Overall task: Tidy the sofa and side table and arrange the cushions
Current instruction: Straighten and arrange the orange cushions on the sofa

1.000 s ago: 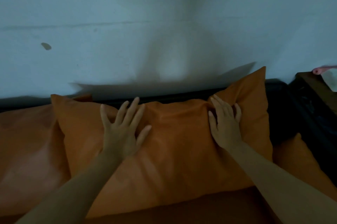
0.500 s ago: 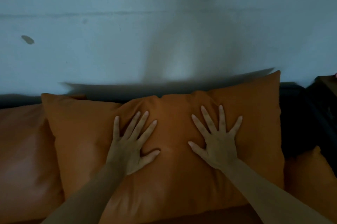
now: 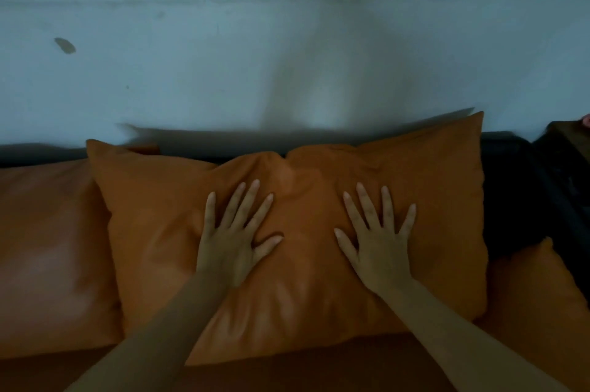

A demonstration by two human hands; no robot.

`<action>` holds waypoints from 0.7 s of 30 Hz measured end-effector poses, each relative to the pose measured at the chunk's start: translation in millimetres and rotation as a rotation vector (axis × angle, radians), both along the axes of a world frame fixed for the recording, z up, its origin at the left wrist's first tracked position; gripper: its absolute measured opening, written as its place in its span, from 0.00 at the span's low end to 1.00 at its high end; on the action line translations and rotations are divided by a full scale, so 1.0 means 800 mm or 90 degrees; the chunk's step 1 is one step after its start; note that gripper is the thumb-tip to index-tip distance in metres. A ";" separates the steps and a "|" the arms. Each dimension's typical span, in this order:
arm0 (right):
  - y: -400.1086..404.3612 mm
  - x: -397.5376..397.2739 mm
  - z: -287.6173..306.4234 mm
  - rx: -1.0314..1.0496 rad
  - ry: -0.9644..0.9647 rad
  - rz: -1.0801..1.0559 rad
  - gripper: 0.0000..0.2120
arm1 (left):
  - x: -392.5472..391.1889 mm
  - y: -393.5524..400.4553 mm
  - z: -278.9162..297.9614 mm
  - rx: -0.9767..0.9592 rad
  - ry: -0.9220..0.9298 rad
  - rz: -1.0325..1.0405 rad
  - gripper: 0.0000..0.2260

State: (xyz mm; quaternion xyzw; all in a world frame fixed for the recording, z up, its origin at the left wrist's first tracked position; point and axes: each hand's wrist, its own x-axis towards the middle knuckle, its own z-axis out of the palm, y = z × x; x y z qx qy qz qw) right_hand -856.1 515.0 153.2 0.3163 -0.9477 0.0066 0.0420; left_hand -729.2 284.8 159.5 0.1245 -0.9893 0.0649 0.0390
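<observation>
A large orange cushion [image 3: 306,305] leans upright against the sofa back, filling the middle of the view. My left hand [image 3: 233,241] lies flat on its front, fingers spread, left of centre. My right hand [image 3: 380,241] presses flat on it too, fingers spread, right of centre. Between the hands the fabric is creased and the top edge dips. Another orange cushion [image 3: 51,251] stands to its left, partly behind it. A third orange cushion [image 3: 530,292] shows at the lower right.
The orange sofa seat [image 3: 287,372] runs along the bottom edge. The dark sofa back and arm [image 3: 523,187] rise at the right, with a dark side table [image 3: 571,139] beyond. A pale wall [image 3: 287,40] stands close behind the sofa.
Both hands slid from the cushion's upper edge down to its middle and spread flat. The view shifted slightly; the cushion stands more squarely against the back.
</observation>
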 end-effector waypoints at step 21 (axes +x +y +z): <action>0.004 0.015 -0.044 0.044 -0.044 -0.007 0.36 | 0.032 0.012 -0.049 0.103 0.018 0.108 0.30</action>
